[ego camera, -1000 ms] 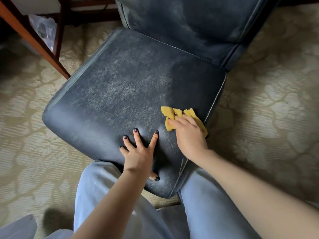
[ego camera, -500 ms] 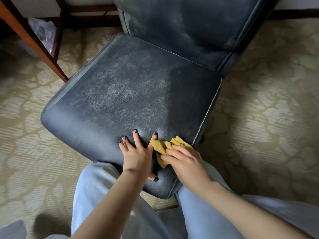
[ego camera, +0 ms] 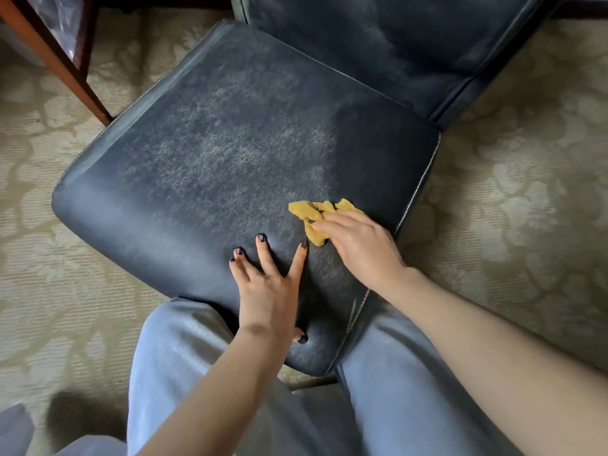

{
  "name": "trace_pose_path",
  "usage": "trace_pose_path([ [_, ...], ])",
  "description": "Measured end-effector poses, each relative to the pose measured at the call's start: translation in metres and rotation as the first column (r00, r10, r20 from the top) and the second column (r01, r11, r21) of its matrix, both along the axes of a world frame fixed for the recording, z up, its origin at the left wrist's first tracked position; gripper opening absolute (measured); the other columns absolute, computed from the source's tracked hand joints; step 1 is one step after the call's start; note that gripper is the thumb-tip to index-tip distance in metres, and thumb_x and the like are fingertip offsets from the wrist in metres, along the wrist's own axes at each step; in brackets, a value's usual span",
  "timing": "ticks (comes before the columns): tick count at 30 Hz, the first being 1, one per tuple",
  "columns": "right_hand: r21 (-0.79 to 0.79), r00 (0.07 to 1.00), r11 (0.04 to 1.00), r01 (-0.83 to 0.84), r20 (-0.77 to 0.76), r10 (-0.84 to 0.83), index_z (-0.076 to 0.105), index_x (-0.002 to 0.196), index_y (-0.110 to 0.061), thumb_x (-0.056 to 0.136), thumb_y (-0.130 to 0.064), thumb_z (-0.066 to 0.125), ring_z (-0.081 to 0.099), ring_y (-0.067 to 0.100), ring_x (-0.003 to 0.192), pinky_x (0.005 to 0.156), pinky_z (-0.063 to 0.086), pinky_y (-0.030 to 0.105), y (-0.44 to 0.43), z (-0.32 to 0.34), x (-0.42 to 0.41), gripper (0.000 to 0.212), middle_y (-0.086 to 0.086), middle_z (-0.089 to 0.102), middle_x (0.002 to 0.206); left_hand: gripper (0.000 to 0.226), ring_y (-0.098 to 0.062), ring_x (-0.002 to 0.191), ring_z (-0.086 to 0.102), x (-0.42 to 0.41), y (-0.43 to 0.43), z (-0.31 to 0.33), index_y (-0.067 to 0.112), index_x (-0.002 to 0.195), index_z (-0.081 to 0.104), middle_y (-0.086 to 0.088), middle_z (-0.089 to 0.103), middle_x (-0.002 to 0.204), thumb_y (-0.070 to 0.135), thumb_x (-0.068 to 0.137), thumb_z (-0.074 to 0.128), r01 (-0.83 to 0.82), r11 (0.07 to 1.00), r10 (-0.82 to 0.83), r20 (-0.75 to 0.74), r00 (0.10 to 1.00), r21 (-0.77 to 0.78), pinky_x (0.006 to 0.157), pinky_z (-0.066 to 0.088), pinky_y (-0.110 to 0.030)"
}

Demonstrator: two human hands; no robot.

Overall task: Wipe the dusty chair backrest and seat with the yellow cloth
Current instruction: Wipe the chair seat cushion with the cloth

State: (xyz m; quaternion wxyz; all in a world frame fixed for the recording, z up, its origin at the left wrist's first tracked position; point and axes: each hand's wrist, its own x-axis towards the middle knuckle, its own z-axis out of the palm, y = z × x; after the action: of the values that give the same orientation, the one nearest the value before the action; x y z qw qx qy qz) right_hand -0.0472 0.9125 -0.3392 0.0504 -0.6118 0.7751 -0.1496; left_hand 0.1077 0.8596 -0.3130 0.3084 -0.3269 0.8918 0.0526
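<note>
Yellow cloth [ego camera: 312, 213], one piece, lies near the right edge of the seat [ego camera: 214, 153], pressed under flat fingers of the right hand [ego camera: 358, 245]; the left hand [ego camera: 266, 284] rests spread at the front edge.

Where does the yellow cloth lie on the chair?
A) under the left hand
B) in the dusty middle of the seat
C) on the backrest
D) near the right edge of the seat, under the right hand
D: the yellow cloth lies under the fingers of the right hand, near the stitched right edge of the seat.
</note>
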Motion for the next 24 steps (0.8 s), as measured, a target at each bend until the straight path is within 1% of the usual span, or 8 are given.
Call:
trace_pose_path([
  [4, 0.019, 1.000, 1.000, 0.017, 0.001, -0.017, 0.071, 0.102, -0.018, 0.078, -0.004, 0.060, 0.066, 0.027, 0.095, 0.072, 0.057, 0.038, -0.018, 0.007, -0.011, 0.030, 0.000, 0.071, 0.101, 0.132, -0.061, 0.134, 0.008, 0.001, 0.001, 0.000, 0.028, 0.141, -0.033, -0.038, -0.018, 0.147, 0.065, 0.066, 0.069, 0.007, 1.000, -0.007, -0.012, 1.000, -0.005, 0.112, 0.007, -0.062],
  [8, 0.198, 0.994, 0.974, 0.106, -0.052, -0.097, 0.060, 0.119, -0.023, 0.097, -0.016, 0.045, 0.051, 0.026, 0.114, 0.076, 0.045, 0.039, -0.043, 0.023, -0.015, 0.028, -0.001, 0.060, 0.119, 0.132, -0.061, 0.134, 0.007, 0.001, 0.001, 0.000, 0.029, 0.140, -0.033, -0.038, -0.017, 0.147, 0.064, 0.065, 0.070, -0.004, 1.000, 0.004, -0.017, 1.000, 0.005, 0.112, 0.009, -0.061],
  [10, 0.270, 0.983, 0.947, 0.173, -0.113, -0.148, 0.056, 0.122, -0.023, 0.099, -0.015, 0.039, 0.050, 0.029, 0.115, 0.073, 0.038, 0.037, -0.060, 0.030, -0.018, 0.029, 0.005, 0.057, 0.120, 0.132, -0.061, 0.133, 0.006, 0.000, 0.000, -0.001, 0.029, 0.141, -0.032, -0.038, -0.018, 0.147, 0.064, 0.065, 0.070, -0.013, 1.000, 0.013, -0.018, 1.000, 0.015, 0.112, 0.010, -0.061],
  [13, 0.323, 0.960, 0.906, 0.273, -0.153, -0.234, 0.052, 0.128, -0.023, 0.099, -0.008, 0.035, 0.051, 0.033, 0.115, 0.081, 0.041, 0.038, -0.079, 0.034, -0.022, 0.036, 0.011, 0.056, 0.121, 0.131, -0.062, 0.133, 0.004, -0.001, 0.000, -0.001, 0.030, 0.141, -0.032, -0.037, -0.018, 0.147, 0.062, 0.066, 0.070, -0.026, 0.999, 0.027, -0.019, 0.999, 0.025, 0.112, 0.011, -0.061],
  [15, 0.330, 0.957, 0.900, 0.285, -0.149, -0.249, 0.046, 0.133, -0.020, 0.099, -0.004, 0.033, 0.048, 0.031, 0.118, 0.089, 0.041, 0.040, -0.080, 0.029, -0.020, 0.040, 0.010, 0.054, 0.125, 0.130, -0.062, 0.133, 0.004, 0.000, 0.000, -0.001, 0.030, 0.142, -0.031, -0.037, -0.018, 0.147, 0.061, 0.067, 0.070, -0.035, 0.999, 0.036, -0.018, 0.999, 0.030, 0.111, 0.011, -0.061],
  [18, 0.306, 0.974, 0.927, 0.215, -0.131, -0.183, 0.041, 0.134, -0.015, 0.097, -0.002, 0.031, 0.039, 0.027, 0.128, 0.101, 0.033, 0.035, -0.066, 0.019, -0.011, 0.041, 0.007, 0.050, 0.131, 0.130, -0.062, 0.133, 0.003, -0.001, 0.002, -0.002, 0.030, 0.142, -0.031, -0.037, -0.018, 0.147, 0.061, 0.067, 0.071, -0.043, 0.999, 0.043, -0.017, 0.999, 0.022, 0.111, 0.012, -0.061],
  [22, 0.252, 0.989, 0.957, 0.146, -0.058, -0.136, 0.049, 0.130, -0.015, 0.095, -0.001, 0.038, 0.041, 0.026, 0.128, 0.101, 0.030, 0.030, -0.033, 0.013, -0.002, 0.039, 0.006, 0.054, 0.130, 0.126, -0.062, 0.133, 0.004, -0.002, 0.003, -0.003, 0.031, 0.143, -0.027, -0.037, -0.017, 0.148, 0.059, 0.069, 0.071, -0.057, 0.998, 0.058, -0.024, 0.998, 0.019, 0.111, 0.014, -0.061],
  [24, 0.154, 0.991, 0.981, 0.118, -0.076, -0.107, 0.060, 0.118, -0.010, 0.085, 0.006, 0.053, 0.055, 0.031, 0.117, 0.096, 0.032, 0.029, -0.015, 0.012, 0.010, 0.037, 0.011, 0.063, 0.116, 0.127, -0.062, 0.133, 0.003, -0.002, 0.003, -0.003, 0.031, 0.143, -0.028, -0.037, -0.017, 0.148, 0.059, 0.068, 0.071, -0.054, 0.998, 0.054, -0.023, 0.998, 0.018, 0.111, 0.016, -0.059],
])
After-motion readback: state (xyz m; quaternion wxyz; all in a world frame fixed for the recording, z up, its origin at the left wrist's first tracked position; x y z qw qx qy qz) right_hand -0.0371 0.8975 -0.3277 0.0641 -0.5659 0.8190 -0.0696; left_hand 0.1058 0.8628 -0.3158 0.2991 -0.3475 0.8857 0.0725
